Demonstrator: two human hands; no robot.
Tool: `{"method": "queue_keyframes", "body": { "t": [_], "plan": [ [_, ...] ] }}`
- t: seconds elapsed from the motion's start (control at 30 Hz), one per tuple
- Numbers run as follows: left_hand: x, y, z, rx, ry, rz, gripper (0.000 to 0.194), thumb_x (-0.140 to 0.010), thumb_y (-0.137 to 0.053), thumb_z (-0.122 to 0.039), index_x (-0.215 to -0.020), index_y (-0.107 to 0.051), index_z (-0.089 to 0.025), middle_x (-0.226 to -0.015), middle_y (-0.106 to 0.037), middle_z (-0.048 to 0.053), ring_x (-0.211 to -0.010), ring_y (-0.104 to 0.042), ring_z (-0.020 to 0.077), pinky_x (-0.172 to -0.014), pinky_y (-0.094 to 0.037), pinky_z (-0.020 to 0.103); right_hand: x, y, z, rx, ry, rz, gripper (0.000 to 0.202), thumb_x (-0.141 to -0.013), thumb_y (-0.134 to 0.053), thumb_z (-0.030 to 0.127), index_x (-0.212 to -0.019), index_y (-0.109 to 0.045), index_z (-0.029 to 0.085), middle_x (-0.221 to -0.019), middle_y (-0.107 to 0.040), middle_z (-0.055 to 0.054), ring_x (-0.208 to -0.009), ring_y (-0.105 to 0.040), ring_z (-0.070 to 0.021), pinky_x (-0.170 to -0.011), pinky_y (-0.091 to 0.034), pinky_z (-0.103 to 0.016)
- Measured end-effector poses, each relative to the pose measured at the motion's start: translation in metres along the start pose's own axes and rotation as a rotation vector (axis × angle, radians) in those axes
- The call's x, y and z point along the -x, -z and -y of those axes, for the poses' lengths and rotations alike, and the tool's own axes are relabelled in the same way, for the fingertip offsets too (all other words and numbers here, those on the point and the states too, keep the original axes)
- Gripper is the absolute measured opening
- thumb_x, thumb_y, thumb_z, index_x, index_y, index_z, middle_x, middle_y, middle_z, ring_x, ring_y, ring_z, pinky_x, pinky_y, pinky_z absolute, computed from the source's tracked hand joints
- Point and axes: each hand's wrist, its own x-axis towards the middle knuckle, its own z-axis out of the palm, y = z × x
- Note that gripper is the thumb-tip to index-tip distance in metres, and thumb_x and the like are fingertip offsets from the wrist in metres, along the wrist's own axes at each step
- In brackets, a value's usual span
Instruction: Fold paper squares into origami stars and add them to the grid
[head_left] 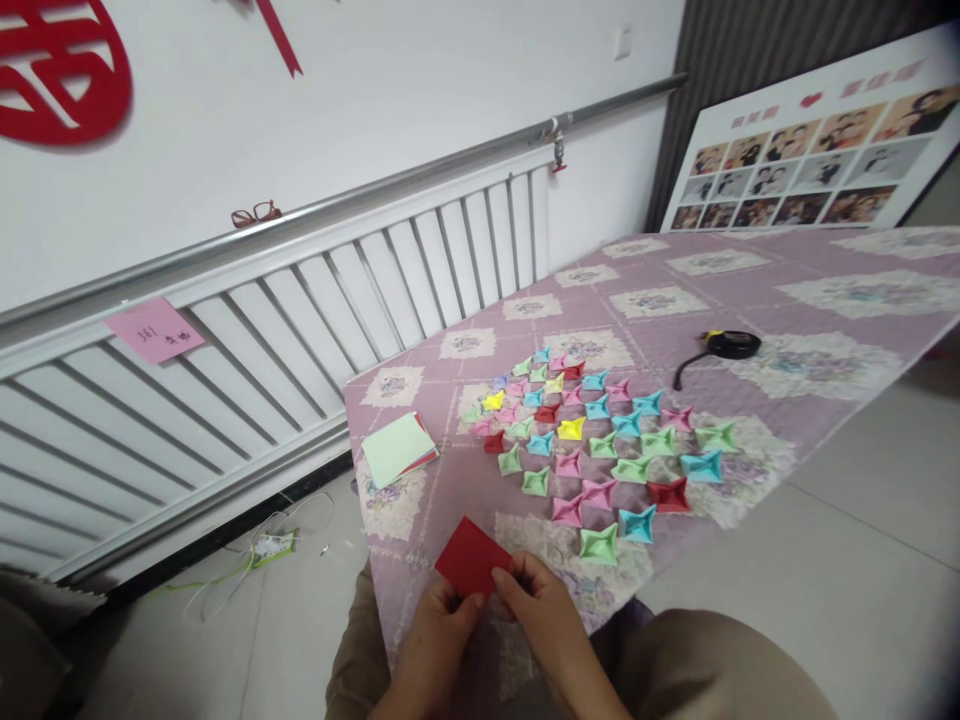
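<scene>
A red sheet of paper (469, 556) is held between both hands above the near corner of the table. My left hand (441, 622) pinches its lower edge between thumb and fingers. On the right edge, my right hand (531, 592) grips it with the thumb on top and the fingers curled behind. Whether the paper has a fold in it I cannot tell. Beyond my hands stand many small folded paper boats (570, 428) in rows, in pink, green, blue, red and yellow. A stack of coloured paper (397, 448), pale green on top, lies to the left.
The table has a purple floral tablecloth (442, 385). A black tape measure (733, 345) with a strap lies at the right. A white radiator (300, 300) runs along the wall, with glasses (256, 213) above it. On the floor is a power strip (275, 547) with cables.
</scene>
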Motion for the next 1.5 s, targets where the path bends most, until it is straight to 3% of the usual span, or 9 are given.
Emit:
{"method": "queue_keyframes", "body": {
  "t": [0.3,0.5,0.7,0.97,1.23,1.4,1.5],
  "plan": [
    [0.001,0.002,0.000,-0.037,-0.018,0.039,0.032,-0.072,-0.067,-0.038,-0.096,-0.068,-0.017,-0.067,-0.063,0.000,-0.055,-0.047,0.0126,-0.051,-0.031,0.022,0.006,0.002,0.002,-0.014,0.027,-0.005,0.033,-0.080,-0.053,0.050,-0.063,-0.048,0.022,-0.056,-0.044,0.005,-0.053,-0.040,-0.0119,-0.049,-0.033,-0.024],
    [0.004,0.001,-0.006,-0.030,-0.018,0.031,0.034,-0.071,-0.068,-0.041,-0.094,-0.069,-0.015,-0.069,-0.066,0.002,-0.064,-0.055,0.0165,-0.059,-0.038,0.024,0.004,0.002,0.001,-0.008,-0.006,-0.003,0.031,-0.076,-0.056,0.051,-0.064,-0.051,0.022,-0.055,-0.047,0.005,-0.050,-0.043,-0.0122,-0.047,-0.035,-0.024],
    [0.003,-0.001,-0.004,-0.036,-0.021,0.010,0.033,-0.071,-0.069,-0.045,-0.090,-0.070,-0.017,-0.071,-0.067,0.003,-0.071,-0.058,0.0196,-0.063,-0.040,0.026,0.005,-0.002,0.006,0.090,0.058,0.051,0.020,-0.069,-0.063,0.040,-0.074,-0.065,0.021,-0.068,-0.065,-0.001,-0.080,-0.062,-0.0237,-0.075,-0.048,-0.034],
    [0.004,-0.006,-0.006,-0.056,-0.059,0.017,0.025,-0.072,-0.067,-0.036,-0.087,-0.069,-0.017,-0.078,-0.068,0.003,-0.069,-0.057,0.0181,-0.062,-0.039,0.025,0.007,-0.001,0.008,0.078,0.045,0.002,0.027,-0.069,-0.062,0.045,-0.079,-0.068,0.020,-0.080,-0.071,-0.006,-0.080,-0.064,-0.0252,-0.076,-0.049,-0.036],
    [0.012,-0.007,-0.021,-0.163,-0.166,0.017,0.025,-0.079,-0.061,-0.035,-0.095,-0.068,-0.018,-0.095,-0.070,0.007,-0.093,-0.059,0.0258,-0.082,-0.042,0.031,0.006,-0.002,0.002,0.076,0.058,0.067,0.026,-0.068,-0.065,0.041,-0.082,-0.069,0.019,-0.083,-0.072,-0.006,-0.084,-0.064,-0.0250,-0.079,-0.048,-0.035],
    [0.013,-0.008,-0.019,-0.256,-0.164,-0.043,0.019,-0.079,-0.058,-0.030,-0.092,-0.067,-0.018,-0.089,-0.069,0.007,-0.089,-0.059,0.0257,-0.080,-0.042,0.032,0.006,-0.002,-0.002,0.093,0.059,0.064,0.025,-0.070,-0.061,0.038,-0.084,-0.069,0.019,-0.084,-0.072,-0.006,-0.084,-0.064,-0.0246,-0.078,-0.047,-0.036],
    [0.009,-0.006,-0.017,-0.223,-0.183,0.002,0.020,-0.077,-0.059,-0.028,-0.092,-0.067,-0.017,-0.088,-0.069,0.007,-0.088,-0.059,0.0241,-0.079,-0.042,0.030,0.006,-0.003,-0.001,0.087,0.043,0.031,0.022,-0.070,-0.061,0.038,-0.079,-0.068,0.020,-0.078,-0.070,-0.005,-0.081,-0.063,-0.0245,-0.075,-0.048,-0.035]
  ]
}}
